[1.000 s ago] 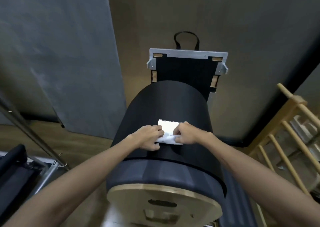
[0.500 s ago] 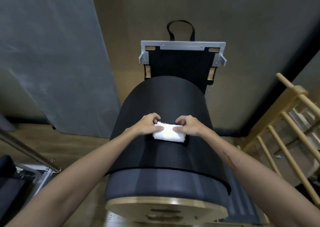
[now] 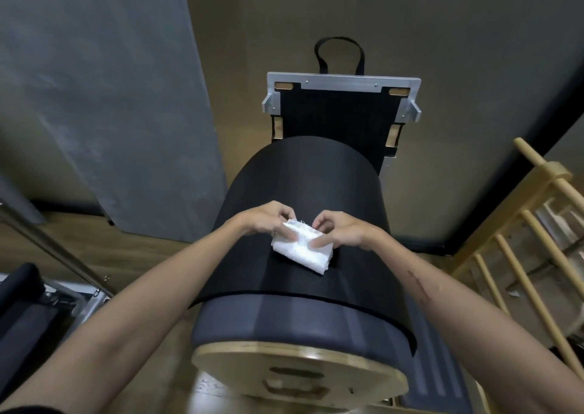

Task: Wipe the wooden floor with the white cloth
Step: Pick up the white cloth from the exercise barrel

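Atop a rounded black padded barrel [image 3: 303, 192], both hands' fingers [image 3: 286, 216] pinch a folded, fuzzy white cloth [image 3: 300, 249].

Black padded barrel [image 3: 303, 192] fills centre; wooden ladder [image 3: 518, 255] crowds right; bare wooden floor [image 3: 94, 249] open left.

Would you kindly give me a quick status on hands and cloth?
Left hand and right hand both pinching white cloth. Cloth folded, atop black padded barrel. Wooden floor not yet touched.

Bare forearms, no sleeves; long scratch mark on the right forearm [image 3: 418, 284]
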